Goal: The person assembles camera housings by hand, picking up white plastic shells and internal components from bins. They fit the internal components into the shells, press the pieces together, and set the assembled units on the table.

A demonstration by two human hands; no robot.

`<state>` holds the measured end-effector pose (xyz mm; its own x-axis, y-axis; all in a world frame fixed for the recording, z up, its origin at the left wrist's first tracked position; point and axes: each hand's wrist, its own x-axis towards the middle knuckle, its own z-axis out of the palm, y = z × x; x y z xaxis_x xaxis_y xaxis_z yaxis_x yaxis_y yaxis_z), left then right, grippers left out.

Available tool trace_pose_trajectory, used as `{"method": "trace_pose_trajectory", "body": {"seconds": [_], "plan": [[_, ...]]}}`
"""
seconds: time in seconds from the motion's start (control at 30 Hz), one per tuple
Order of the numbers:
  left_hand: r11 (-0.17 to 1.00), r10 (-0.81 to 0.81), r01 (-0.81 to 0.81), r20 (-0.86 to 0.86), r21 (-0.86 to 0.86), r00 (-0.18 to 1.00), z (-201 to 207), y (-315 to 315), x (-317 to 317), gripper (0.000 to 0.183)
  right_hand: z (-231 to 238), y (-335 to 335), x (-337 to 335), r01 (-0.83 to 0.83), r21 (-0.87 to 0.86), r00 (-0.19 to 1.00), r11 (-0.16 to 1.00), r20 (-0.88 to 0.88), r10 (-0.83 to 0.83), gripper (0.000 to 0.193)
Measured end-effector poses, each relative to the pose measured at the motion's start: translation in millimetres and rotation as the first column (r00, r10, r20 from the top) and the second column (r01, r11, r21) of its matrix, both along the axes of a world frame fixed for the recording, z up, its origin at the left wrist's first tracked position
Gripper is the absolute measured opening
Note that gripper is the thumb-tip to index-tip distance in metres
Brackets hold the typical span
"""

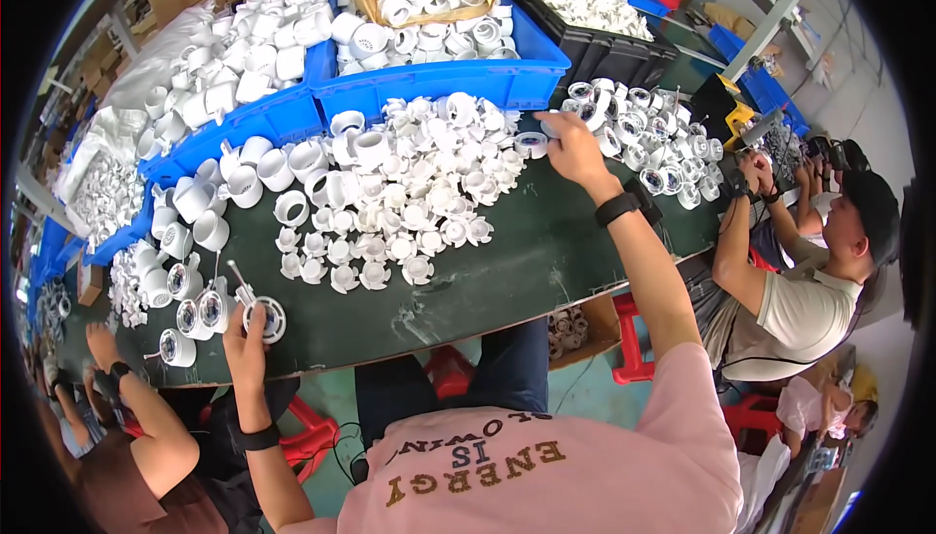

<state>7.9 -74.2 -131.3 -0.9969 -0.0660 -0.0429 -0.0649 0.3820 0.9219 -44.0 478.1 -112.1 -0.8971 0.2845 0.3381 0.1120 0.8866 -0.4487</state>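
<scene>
My left hand (246, 347) is closed on a white round housing (266, 321) with a clear lens-like centre, near the table's front edge. A thin stem sticks up beside that housing. Similar white cylinders (212, 310) stand just left of it. My right hand (577, 151) reaches to the far side of the table, its fingers bent about a small white part that they mostly hide. Beside its fingertips lies a white ring (531, 145). To its right is a heap of clear-faced round parts (663, 144); to its left spreads a pile of small white winged caps (419, 193).
Blue bins (439, 82) and a black crate (595, 41), full of white parts, line the far side of the dark green table (468, 295). Co-workers sit close by: an arm (156, 417) at left, a person in a cap (809, 280) at right. Red stools (634, 344) stand below.
</scene>
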Motion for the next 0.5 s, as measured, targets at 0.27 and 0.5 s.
{"method": "trace_pose_trajectory", "body": {"seconds": [0.27, 0.5], "plan": [[0.917, 0.075, -0.255, -0.497, -0.305, 0.864, -11, -2, -2, 0.034, -34, -10, 32, -0.217, 0.196, 0.967, 0.956, -0.094, 0.238, 0.038], [0.985, -0.026, -0.074, -0.555, -0.157, 0.831, 29, 56, 44, 0.026, 7, -37, 64, -0.108, 0.033, 0.989, 0.994, -0.093, 0.111, 0.028]]}}
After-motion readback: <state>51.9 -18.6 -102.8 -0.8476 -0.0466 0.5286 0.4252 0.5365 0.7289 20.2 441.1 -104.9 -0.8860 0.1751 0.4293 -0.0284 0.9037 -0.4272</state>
